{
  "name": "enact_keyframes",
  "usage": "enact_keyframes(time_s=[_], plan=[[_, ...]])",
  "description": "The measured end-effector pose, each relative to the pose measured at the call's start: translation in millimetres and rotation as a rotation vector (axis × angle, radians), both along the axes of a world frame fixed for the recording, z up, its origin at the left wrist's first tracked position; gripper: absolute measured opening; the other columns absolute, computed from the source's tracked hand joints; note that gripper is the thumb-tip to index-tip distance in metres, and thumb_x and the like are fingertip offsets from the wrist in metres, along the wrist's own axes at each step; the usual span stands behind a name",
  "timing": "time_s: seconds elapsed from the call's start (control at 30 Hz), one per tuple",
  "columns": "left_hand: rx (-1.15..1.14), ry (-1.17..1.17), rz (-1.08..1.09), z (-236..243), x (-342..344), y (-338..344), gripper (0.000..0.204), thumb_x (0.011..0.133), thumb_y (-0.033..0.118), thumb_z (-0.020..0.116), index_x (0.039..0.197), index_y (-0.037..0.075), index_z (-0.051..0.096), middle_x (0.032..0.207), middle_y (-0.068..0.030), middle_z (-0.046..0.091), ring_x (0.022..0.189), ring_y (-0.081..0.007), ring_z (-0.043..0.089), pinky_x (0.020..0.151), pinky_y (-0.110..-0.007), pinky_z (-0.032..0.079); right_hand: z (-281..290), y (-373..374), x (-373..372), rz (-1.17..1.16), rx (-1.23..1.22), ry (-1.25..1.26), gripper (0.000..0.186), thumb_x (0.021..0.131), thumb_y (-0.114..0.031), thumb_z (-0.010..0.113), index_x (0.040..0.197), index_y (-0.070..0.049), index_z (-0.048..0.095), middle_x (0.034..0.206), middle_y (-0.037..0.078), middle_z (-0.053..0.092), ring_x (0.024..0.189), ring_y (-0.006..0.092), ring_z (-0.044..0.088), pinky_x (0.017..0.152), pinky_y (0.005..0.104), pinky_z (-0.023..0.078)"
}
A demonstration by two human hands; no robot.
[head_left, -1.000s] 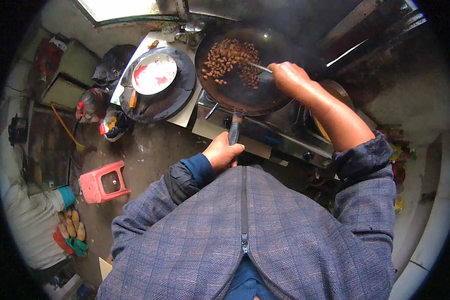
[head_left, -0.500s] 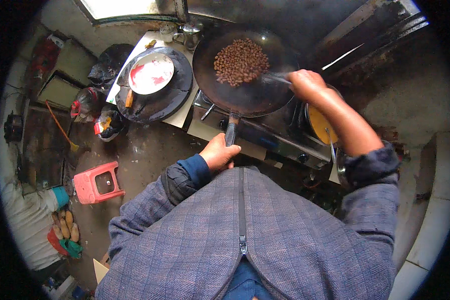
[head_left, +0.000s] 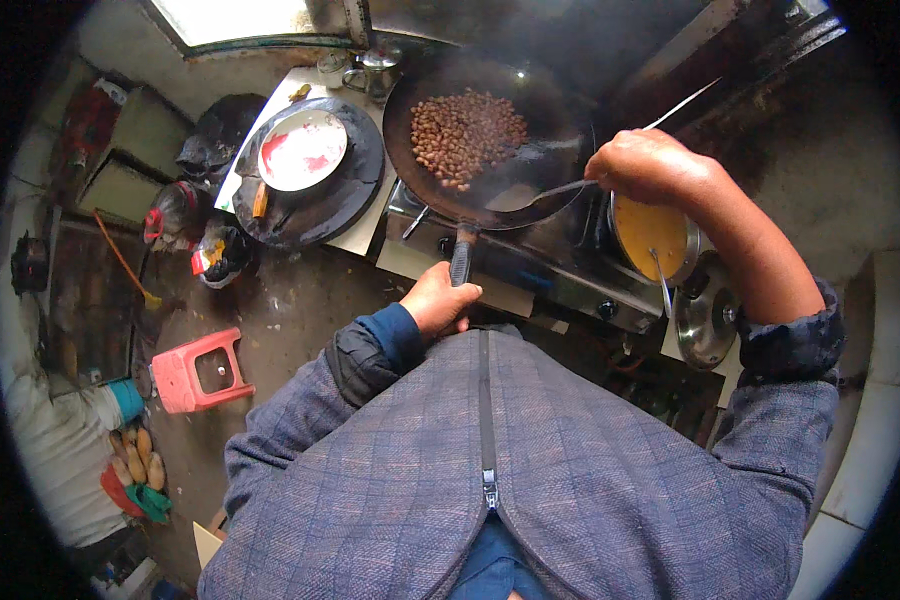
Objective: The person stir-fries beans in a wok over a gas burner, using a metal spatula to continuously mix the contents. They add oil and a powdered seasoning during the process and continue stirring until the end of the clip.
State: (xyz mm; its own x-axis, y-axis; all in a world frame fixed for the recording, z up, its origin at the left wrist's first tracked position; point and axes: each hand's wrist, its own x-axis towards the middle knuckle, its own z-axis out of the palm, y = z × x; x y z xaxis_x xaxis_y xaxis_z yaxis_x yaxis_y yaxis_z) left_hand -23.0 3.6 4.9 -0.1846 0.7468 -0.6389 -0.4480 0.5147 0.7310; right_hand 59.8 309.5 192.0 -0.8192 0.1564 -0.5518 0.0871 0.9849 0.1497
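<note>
My left hand [head_left: 448,300] is closed round the handle of a dark wok [head_left: 430,190] on a gas stove [head_left: 580,290]. Brown nuts or beans [head_left: 465,130] lie spread in the upper left of the wok, with smoke above. My right hand [head_left: 650,165] grips a long metal spatula [head_left: 555,192], its blade low in the wok, right of and below the nuts. Under my right forearm is a pot of yellow food [head_left: 640,230] with a metal utensil [head_left: 660,280] in it, and beside that lies a steel lid [head_left: 705,320].
Left of the stove, a white plate [head_left: 303,150] sits on a round black board [head_left: 340,215] beside a wooden handle [head_left: 260,200] and metal pot [head_left: 378,70]. Plastic bottles and bags [head_left: 215,255], a pink stool [head_left: 197,390] and gourd-like vegetables [head_left: 140,460] are on the left.
My right hand has moved right with the spatula, whose blade has moved down out of the nuts. The nuts have been regrouped. My left hand still holds the wok handle.
</note>
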Motion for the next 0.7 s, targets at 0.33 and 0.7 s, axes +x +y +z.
enact_keyframes(time_s=[0.33,0.7], plan=[[-0.002,-0.044,0.029,-1.6,0.1,-0.7,0.028,0.098,0.013,0.069,0.111,0.002,0.047,0.078,-0.0086,0.060,0.050,-0.0168,0.060,0.042,-0.032,0.046,-115.4,6.7,-63.9,-0.277,-0.110,0.354,0.027,0.097,-0.011,0.059,0.117,-0.006,0.076,0.114,0.025,0.075,0.112,0.0418,0.073,0.094,0.0519,0.057],[0.003,0.069,-0.076,-2.1,-3.7,3.5,0.031,0.097,0.016,0.070,0.108,-0.001,0.047,0.076,-0.0072,0.058,0.050,-0.0169,0.060,0.044,-0.034,0.048,-28.2,75.1,21.2,-0.141,0.240,0.114,0.020,0.085,-0.016,0.075,0.103,-0.010,0.082,0.107,0.018,0.079,0.106,0.0379,0.075,0.090,0.0511,0.060]])
